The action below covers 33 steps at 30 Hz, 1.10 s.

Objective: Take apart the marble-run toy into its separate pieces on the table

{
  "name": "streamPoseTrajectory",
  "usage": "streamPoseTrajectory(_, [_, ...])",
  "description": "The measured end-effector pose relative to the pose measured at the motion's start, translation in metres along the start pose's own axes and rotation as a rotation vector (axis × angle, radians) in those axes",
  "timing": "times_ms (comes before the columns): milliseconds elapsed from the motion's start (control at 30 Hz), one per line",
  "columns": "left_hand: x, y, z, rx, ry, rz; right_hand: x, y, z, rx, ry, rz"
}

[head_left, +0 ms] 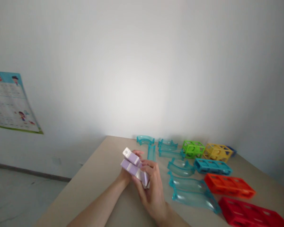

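A purple and white block piece (133, 167), made up of bars lying side by side, is held tilted above the table. My right hand (152, 186) wraps round its lower right end, thumb below and fingers on top. Behind and under the piece is my left hand (127, 171), mostly hidden by it; some of its fingertips show past the far side. The piece's white upper left end sticks out free of both hands.
On the table (104, 164), clear teal track pieces (191, 184) lie right of my hands. Farther right are red (251, 212), orange (229, 185), teal (213, 166), green (193, 148) and yellow (217, 152) frames. A wall stands behind; a poster (9, 101) hangs left.
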<state>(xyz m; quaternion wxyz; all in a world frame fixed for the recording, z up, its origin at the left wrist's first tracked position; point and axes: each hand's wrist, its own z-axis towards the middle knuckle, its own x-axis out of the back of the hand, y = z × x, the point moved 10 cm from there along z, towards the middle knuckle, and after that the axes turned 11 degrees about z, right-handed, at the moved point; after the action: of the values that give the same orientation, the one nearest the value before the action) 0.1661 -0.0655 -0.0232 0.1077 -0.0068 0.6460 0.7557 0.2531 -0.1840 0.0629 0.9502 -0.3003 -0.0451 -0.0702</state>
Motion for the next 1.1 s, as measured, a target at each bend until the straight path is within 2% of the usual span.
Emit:
streamPoseTrajectory(33, [-0.004, -0.003, 0.001, 0.036, -0.013, -0.05, 0.009, 0.013, -0.003, -0.086, 0.064, 0.044])
streamPoseTrajectory(100, [-0.008, 0.003, 0.001, 0.019, -0.034, -0.002, 0.021, 0.051, -0.012, -0.363, 0.245, 0.21])
streamPoseTrajectory(200, [-0.015, 0.012, -0.003, 0.029, -0.11, -0.111, 0.01, 0.095, -0.033, -0.742, 0.432, 0.574])
streamPoseTrajectory(267, [-0.017, 0.02, -0.006, 0.039, -0.16, -0.222, -0.004, 0.106, -0.042, -0.871, 0.474, 0.786])
streamPoseTrajectory(367, [-0.021, 0.023, -0.01, 0.085, -0.212, -0.289, -0.022, 0.109, -0.052, -0.99, 0.475, 1.016])
streamPoseTrajectory(500, [-0.019, 0.015, -0.01, 0.131, -0.177, -0.21, -0.042, 0.102, -0.059, -1.075, 0.38, 1.18])
streamPoseTrajectory(633, [-0.011, 0.007, -0.007, 0.132, -0.095, -0.102, -0.051, 0.097, -0.061, -1.077, 0.32, 1.195])
streamPoseTrajectory(900, [0.015, 0.01, 0.006, 0.06, 0.141, 0.102, -0.044, 0.112, -0.072, -1.076, 0.287, 0.852])
streamPoseTrajectory(1100, [0.013, -0.003, 0.007, 0.111, 0.115, 0.137, -0.039, 0.12, -0.07, -1.051, 0.299, 0.724])
